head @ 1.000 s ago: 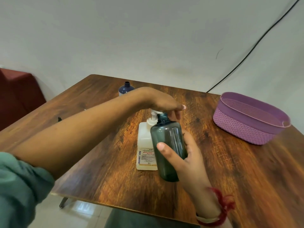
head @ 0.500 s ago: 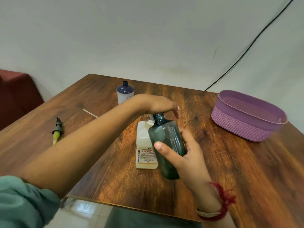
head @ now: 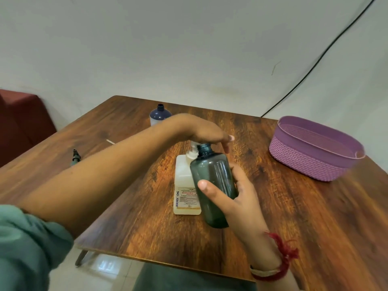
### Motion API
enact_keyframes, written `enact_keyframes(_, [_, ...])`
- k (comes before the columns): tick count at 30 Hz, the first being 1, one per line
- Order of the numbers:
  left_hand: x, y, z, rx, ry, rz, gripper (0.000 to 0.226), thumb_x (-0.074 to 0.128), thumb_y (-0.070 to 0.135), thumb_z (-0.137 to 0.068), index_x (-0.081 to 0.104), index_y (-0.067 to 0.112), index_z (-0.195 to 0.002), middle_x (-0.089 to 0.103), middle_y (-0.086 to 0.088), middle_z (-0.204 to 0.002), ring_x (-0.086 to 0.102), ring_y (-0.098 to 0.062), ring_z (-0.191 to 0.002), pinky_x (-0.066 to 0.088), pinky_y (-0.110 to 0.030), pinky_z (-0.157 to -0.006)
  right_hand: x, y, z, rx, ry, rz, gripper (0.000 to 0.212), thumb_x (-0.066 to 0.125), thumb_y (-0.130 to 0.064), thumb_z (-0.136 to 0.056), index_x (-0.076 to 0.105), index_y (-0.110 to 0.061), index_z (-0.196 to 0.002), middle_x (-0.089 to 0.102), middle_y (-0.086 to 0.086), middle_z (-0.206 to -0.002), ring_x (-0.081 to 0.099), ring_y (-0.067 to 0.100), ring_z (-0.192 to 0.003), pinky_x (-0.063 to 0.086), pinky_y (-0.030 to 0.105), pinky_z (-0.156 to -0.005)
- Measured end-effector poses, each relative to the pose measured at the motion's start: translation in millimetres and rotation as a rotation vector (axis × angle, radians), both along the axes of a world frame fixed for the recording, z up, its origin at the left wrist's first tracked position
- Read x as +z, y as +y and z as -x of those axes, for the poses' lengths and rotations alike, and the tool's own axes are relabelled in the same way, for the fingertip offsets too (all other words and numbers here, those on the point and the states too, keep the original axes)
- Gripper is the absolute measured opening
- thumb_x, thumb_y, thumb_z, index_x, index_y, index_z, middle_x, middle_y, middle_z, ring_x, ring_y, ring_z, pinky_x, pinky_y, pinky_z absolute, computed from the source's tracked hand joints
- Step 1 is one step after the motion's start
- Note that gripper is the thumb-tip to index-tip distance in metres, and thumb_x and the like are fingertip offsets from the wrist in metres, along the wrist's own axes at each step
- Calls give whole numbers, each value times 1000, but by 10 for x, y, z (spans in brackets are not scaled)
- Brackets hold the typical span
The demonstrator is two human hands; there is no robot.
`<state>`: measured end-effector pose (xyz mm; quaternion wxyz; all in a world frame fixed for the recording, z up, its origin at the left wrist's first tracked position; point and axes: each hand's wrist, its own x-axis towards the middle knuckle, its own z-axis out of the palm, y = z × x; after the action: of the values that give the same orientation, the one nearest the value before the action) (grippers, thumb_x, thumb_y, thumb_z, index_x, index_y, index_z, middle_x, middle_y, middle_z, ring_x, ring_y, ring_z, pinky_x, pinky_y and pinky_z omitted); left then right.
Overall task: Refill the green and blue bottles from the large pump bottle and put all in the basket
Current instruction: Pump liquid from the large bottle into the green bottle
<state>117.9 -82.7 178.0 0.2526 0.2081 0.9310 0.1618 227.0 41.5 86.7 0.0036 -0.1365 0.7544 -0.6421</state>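
At the table's middle stands the large pale pump bottle (head: 184, 185) with a printed label. My left hand (head: 207, 134) lies on top of its white pump head, fingers bent down over it. My right hand (head: 228, 198) grips the dark green bottle (head: 214, 181), uncapped, tilted with its open neck right beside the pump spout. The blue bottle (head: 159, 116), also uncapped, stands upright at the far side of the table, partly behind my left forearm. The purple woven basket (head: 310, 162) sits at the far right with nothing visible inside.
A small dark spray cap with a tube (head: 76, 157) lies on the wooden table (head: 294, 217) at the left. A thin white stick (head: 110, 141) lies near it. A dark red seat (head: 23, 120) is beyond the left edge.
My left hand pressed down on the pump head and has risen again. The view shifted, bringing the blue bottle and the spray cap into sight.
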Motion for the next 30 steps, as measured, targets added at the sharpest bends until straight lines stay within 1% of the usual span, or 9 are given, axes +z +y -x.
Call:
enact_keyframes(2, [28,-14,19,-10,39,14,49,19,40,-104,55,21,-131,33,-1,-153,26,-19,-142,17,-39,-114,25,4,30,-8,6,5,53,72,-59,-53,59,-37,-100,70,-13,-97,69,5,-88,58,29,-72])
enact_keyframes(7, [-96,-6,-36,24,66,-69,49,20,33,-105,61,16,-125,42,-1,-148,34,-18,-137,21,-30,-106,-44,-3,6,-9,5,-7,53,72,-58,-54,59,-35,-100,69,-12,-95,69,5,-85,57,26,-68])
enact_keyframes(11, [30,-11,-7,-20,49,24,54,15,43,-103,55,20,-132,29,-2,-155,21,-21,-145,12,-42,-116,-7,-10,12,-23,13,4,52,72,-59,-54,59,-38,-100,69,-11,-98,68,6,-89,58,31,-73])
enact_keyframes(14, [-36,-38,19,12,24,-82,49,20,41,-104,57,20,-129,42,-3,-148,34,-19,-138,20,-42,-116,-9,-9,40,-34,20,-20,52,72,-61,-53,58,-42,-99,68,-10,-100,67,5,-90,58,33,-75])
enact_keyframes(17, [-148,-37,-11,60,-67,-173,47,25,35,-104,61,12,-122,63,-4,-119,59,-16,-105,44,-29,-93,-56,-32,5,-28,17,-23,52,73,-59,-55,58,-40,-101,69,-11,-99,68,7,-89,59,38,-77])
enact_keyframes(19, [-114,-15,-7,42,-56,-96,50,22,38,-104,60,12,-122,63,-4,-116,60,-15,-98,44,-23,-81,-60,-38,-15,-21,3,0,52,73,-57,-55,58,-38,-101,69,-11,-98,69,7,-89,59,38,-76])
enact_keyframes(24, [1,-4,6,12,-8,-61,55,16,45,-103,55,17,-129,60,-3,-126,55,-17,-110,40,-29,-92,-11,-13,33,-33,16,-15,53,72,-60,-55,58,-39,-102,69,-10,-100,68,6,-90,58,36,-76])
enact_keyframes(27, [-139,-38,29,94,-53,-167,50,22,42,-103,61,17,-120,65,-2,-116,61,-14,-94,43,-25,-76,-43,-26,18,-19,15,0,52,73,-57,-56,59,-36,-101,70,-10,-98,69,8,-87,59,34,-72])
enact_keyframes(30, [-145,-16,17,88,-68,-155,51,20,44,-103,61,19,-119,64,0,-110,59,-11,-89,42,-25,-76,-71,-34,-5,-9,-5,36,51,73,-54,-57,60,-32,-101,70,-8,-96,70,10,-86,58,32,-69])
